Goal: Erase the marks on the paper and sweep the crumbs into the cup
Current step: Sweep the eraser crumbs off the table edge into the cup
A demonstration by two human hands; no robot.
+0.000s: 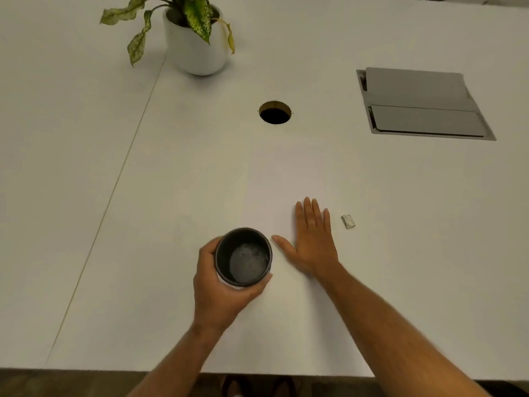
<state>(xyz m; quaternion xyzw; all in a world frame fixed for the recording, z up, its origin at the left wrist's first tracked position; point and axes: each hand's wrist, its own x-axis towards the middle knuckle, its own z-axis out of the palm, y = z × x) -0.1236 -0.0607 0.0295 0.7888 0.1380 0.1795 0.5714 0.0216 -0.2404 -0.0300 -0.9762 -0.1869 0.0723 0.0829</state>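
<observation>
A white sheet of paper (283, 179) lies on the white table, its edges faint; I see no marks on it. My left hand (217, 287) grips a dark cup (243, 257) from the left side, held at the paper's near left edge with its mouth facing up toward me. A pale greyish patch shows on the cup's bottom. My right hand (310, 239) lies flat on the paper, fingers together and thumb pointing at the cup. A small grey-white eraser (348, 221) lies on the table just right of my right hand. Crumbs are too small to make out.
A potted plant (197, 38) in a white pot stands at the far left. A round cable hole (275, 112) opens in the table beyond the paper. A grey hatch cover (420, 104) sits at the far right. The table's front edge (86, 368) runs along the bottom.
</observation>
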